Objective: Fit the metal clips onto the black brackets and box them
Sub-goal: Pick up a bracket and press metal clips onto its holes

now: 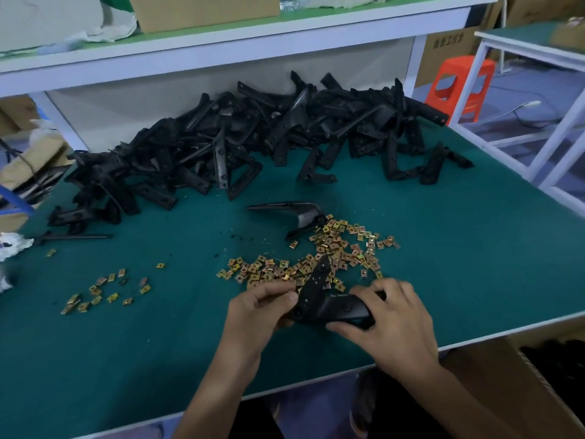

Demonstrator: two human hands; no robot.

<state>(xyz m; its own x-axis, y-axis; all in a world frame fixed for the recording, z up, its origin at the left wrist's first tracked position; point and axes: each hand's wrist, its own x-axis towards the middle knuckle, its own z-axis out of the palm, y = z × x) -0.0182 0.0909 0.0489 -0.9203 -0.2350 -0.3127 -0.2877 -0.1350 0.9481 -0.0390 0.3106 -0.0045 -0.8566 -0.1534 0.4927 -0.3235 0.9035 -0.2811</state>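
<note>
Left hand point(262, 308): fingers curled, pinching the bend of the held bracket point(319, 299).
Right hand point(392, 324): thumb and fingers wrapped round the bracket's other arm.
Metal clips point(335, 255): loose heap just beyond both hands.
Bracket pile point(237, 144): well beyond the hands.
Cardboard box point(506, 375): right of the right wrist, past the table edge.

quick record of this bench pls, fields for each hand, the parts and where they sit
left hand: grips the held bracket near its bend
right hand: grips the same bracket's other arm
clip pile: loose on the green mat, just beyond the hands
smaller clip scatter: on the mat, to the left
bracket heap: along the back of the mat
single bracket: lies alone at the clip pile's far edge
cardboard box: below the mat's near right edge, contents unclear
</note>
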